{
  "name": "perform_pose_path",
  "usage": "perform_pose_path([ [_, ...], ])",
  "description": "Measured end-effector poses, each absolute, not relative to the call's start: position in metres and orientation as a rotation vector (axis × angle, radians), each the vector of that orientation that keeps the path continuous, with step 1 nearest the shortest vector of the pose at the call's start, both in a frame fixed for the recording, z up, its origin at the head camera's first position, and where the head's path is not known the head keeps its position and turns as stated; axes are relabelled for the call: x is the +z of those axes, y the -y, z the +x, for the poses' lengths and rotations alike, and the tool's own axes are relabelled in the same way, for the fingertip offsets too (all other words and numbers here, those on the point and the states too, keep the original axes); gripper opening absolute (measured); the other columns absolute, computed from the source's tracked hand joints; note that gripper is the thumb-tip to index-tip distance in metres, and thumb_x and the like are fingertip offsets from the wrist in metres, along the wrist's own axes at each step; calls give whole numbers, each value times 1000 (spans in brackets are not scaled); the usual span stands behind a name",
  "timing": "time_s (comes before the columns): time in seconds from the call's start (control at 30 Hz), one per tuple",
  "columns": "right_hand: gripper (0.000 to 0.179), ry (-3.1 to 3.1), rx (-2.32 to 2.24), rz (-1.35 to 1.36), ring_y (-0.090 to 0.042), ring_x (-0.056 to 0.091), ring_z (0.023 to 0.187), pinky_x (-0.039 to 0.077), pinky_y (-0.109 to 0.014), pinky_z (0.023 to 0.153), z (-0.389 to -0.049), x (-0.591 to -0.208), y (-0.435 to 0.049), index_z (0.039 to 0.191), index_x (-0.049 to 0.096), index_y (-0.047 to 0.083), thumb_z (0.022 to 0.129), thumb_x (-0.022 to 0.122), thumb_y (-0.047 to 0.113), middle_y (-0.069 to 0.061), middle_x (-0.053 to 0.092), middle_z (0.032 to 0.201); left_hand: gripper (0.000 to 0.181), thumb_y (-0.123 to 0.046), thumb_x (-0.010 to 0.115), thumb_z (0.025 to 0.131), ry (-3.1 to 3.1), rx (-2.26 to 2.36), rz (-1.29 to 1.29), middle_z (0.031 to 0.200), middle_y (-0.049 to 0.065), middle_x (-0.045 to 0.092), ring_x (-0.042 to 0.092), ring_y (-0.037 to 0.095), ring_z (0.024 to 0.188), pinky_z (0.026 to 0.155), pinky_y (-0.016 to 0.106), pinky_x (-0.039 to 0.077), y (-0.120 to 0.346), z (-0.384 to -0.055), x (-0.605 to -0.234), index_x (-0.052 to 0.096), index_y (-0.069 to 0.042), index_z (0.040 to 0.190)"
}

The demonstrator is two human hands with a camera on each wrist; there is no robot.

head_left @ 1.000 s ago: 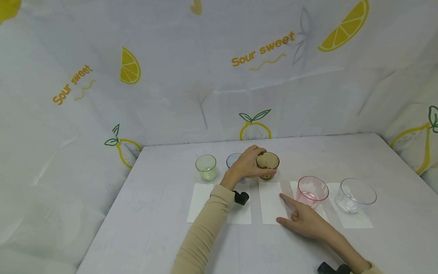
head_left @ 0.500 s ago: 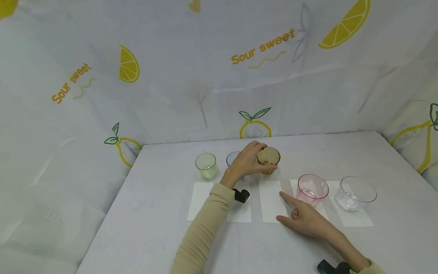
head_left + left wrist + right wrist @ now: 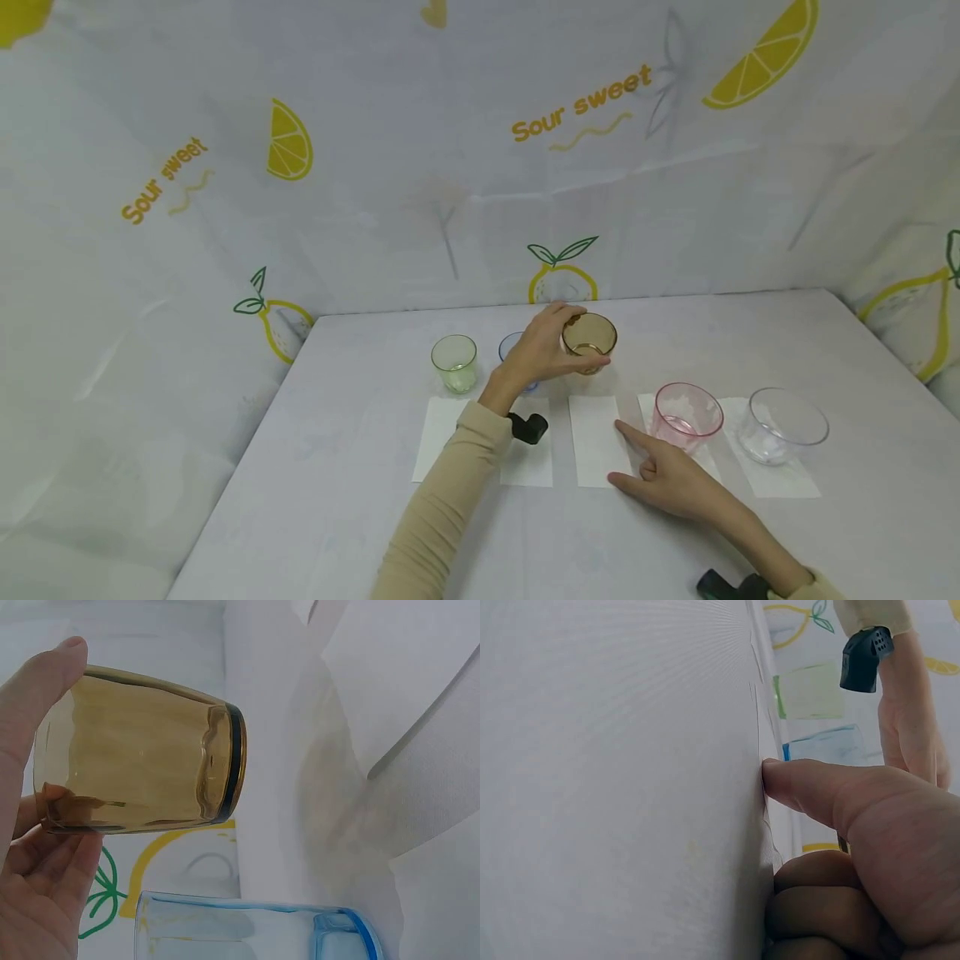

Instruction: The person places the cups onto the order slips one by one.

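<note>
My left hand (image 3: 538, 348) grips an amber glass (image 3: 590, 335) by its side, thumb and fingers around the rim end. In the left wrist view, the glass (image 3: 142, 754) hangs off the table with its base over the white cloth. Partly behind that hand stands a blue glass (image 3: 507, 347). My right hand (image 3: 678, 485) lies low on the table, index finger and thumb stretched out and the other fingers curled. Both tips touch the right edge of the middle white paper (image 3: 598, 442). In the right wrist view, the thumb (image 3: 810, 784) presses at the table surface.
A green glass (image 3: 454, 367) stands at the back left. A pink glass (image 3: 686, 412) and a clear glass (image 3: 780, 429) stand on papers at the right. Two more papers, one at the left (image 3: 441, 429) and its neighbour (image 3: 528, 467), lie partly under the left forearm.
The left hand has raised the amber glass a little and shifted it slightly away. The right hand has stayed in place at the paper's edge.
</note>
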State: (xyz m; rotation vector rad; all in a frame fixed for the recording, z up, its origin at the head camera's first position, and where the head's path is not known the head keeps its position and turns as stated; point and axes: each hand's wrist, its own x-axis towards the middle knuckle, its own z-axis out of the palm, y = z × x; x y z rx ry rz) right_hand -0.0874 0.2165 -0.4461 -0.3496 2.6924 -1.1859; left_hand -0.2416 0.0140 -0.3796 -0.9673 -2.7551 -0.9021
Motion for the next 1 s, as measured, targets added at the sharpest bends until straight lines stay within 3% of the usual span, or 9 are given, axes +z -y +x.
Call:
perform_pose_path([
  [1.0, 82, -2700, -1189, -364, 1, 20, 52, 25, -18, 48, -88, -447, -217, 151, 43, -3, 87, 79, 34, 13, 27, 56, 78, -48, 89, 75, 2668, -1044, -1013, 127, 1, 62, 62, 15, 114, 94, 22, 53, 1, -198, -366, 60, -10, 138],
])
